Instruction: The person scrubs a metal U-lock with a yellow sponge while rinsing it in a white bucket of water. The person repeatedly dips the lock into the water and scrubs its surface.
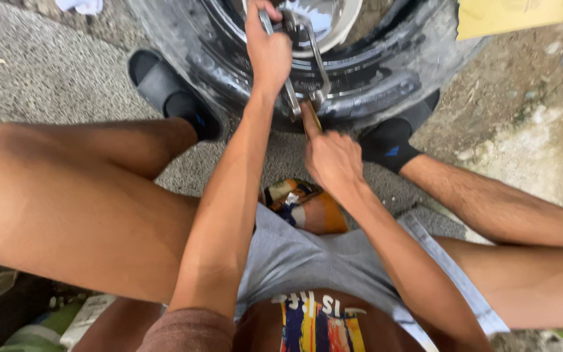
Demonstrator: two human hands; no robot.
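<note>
A black tyre [386,72] on a shiny metal rim [327,19] lies on the ground between my feet. My left hand [267,52] is closed around the upper part of a metal lever tool [314,72] that hooks over the tyre's inner edge. My right hand [330,160] sits just below it, fingers closed on a thin tool with a yellowish tip [310,116] pressed against the tyre bead. Both forearms reach forward from my lap over grey shorts.
My feet in black socks and slides [164,88] flank the tyre on rough grey concrete. A yellow cardboard piece [509,16] lies at top right, bare dirt to the right. A striped colourful object [307,205] sits under me.
</note>
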